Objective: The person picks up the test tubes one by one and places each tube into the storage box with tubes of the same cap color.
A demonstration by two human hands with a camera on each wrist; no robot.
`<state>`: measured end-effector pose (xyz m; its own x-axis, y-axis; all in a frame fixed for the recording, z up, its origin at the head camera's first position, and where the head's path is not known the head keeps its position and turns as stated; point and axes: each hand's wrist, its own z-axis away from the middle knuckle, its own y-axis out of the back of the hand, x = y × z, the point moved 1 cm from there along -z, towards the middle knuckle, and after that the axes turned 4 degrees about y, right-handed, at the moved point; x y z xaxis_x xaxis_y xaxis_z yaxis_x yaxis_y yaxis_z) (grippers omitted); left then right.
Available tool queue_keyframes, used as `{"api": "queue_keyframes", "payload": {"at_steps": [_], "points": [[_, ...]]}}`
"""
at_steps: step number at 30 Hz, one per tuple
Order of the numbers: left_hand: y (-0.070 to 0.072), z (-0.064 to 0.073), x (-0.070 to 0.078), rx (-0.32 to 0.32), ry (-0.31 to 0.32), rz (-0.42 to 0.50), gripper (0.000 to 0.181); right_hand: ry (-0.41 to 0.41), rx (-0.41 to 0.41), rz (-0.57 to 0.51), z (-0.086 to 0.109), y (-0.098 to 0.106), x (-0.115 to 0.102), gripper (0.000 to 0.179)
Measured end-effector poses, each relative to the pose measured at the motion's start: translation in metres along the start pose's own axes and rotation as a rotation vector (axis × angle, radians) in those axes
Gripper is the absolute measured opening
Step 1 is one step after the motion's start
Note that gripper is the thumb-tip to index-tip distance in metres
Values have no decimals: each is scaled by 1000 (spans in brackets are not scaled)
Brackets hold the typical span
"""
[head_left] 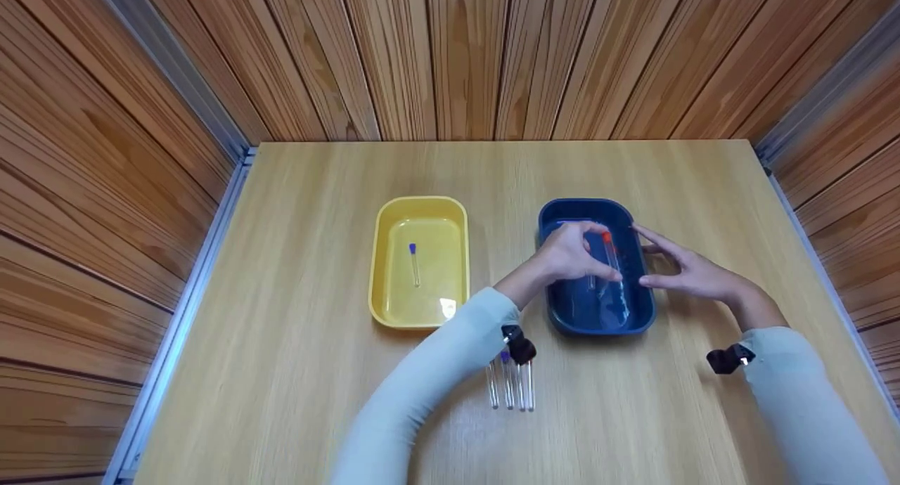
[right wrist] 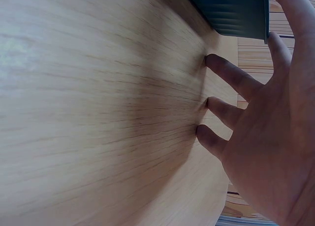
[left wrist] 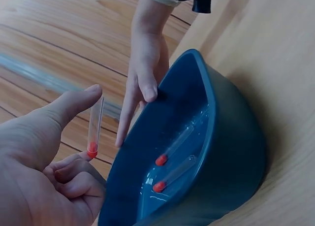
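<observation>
Between thumb and finger, my left hand [head_left: 568,251] pinches a small clear test tube [left wrist: 96,120] with a red cap, over the dark blue tray [head_left: 598,329]. In the left wrist view the capped end points down. Two more red-capped tubes [left wrist: 178,175] lie side by side on the tray's floor. My right hand [head_left: 692,274] is at the tray's right side, fingers spread, with its thumb and index fingertips at the rim. The other fingertips reach down to the tabletop in the right wrist view.
A yellow tray [head_left: 376,274] stands to the left, with one purple-capped tube [head_left: 415,266] lying in it. Several clear tubes [head_left: 509,390] lie in a row nearer the front, partly hidden by my left wrist. Wood-panelled walls [head_left: 464,63] surround the table.
</observation>
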<state>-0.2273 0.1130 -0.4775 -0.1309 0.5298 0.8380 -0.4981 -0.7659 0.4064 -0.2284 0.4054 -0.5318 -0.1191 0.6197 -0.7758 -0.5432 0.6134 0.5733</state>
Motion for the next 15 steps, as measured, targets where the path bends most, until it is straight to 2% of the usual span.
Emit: {"api": "queue_keyframes", "payload": {"at_steps": [8,15], "points": [[-2,-16,-4,27,86,84,79,-7,-2,17,0,0,1,98],[-6,-26,-6,19,102,141,76,-13,-8,23,1,1,0,97]]}}
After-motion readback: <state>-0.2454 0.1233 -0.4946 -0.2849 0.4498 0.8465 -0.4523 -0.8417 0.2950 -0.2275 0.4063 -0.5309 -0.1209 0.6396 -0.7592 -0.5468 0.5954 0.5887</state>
